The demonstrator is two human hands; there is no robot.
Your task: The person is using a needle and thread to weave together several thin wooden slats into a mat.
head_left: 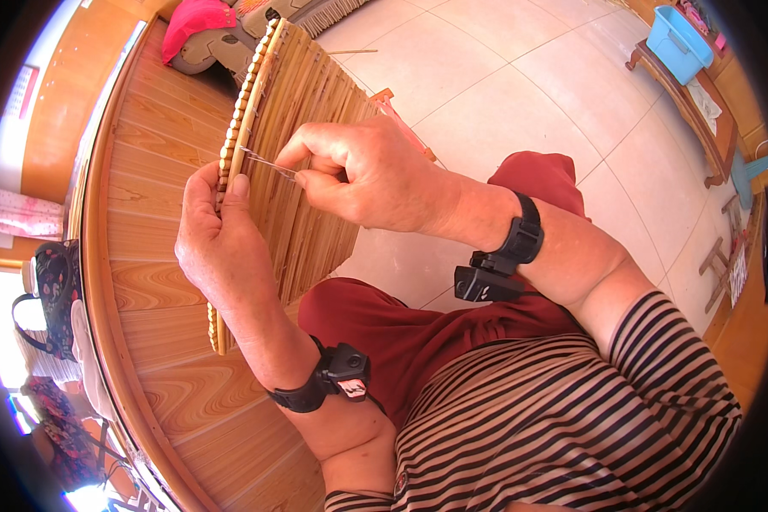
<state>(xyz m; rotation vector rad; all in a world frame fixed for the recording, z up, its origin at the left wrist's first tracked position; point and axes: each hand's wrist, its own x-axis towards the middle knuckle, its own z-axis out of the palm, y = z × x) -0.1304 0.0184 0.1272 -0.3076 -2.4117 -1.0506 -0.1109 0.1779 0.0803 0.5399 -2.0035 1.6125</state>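
Observation:
A mat of narrow bamboo slats [320,90] stands tilted in front of me, with a row of pale, rounded slat ends [249,92] along its left edge. My left hand [222,226] is closed around that edge, its thumb on the slat side and its fingers on the outer side. Just right of it, my right hand [363,175] pinches a thin, pale thread or wire [269,162] between thumb and forefinger. The strand runs from the pinch to the mat's edge just above my left thumb. Where it enters the slats is too small to make out.
A wood-grain platform [158,350] with a raised curved rim lies left of the mat. Beyond the mat is a sofa [303,13] with a bright pink cloth [198,26]. A blue plastic basin [678,44] rests on a wooden table at far right, above the tiled floor [563,102].

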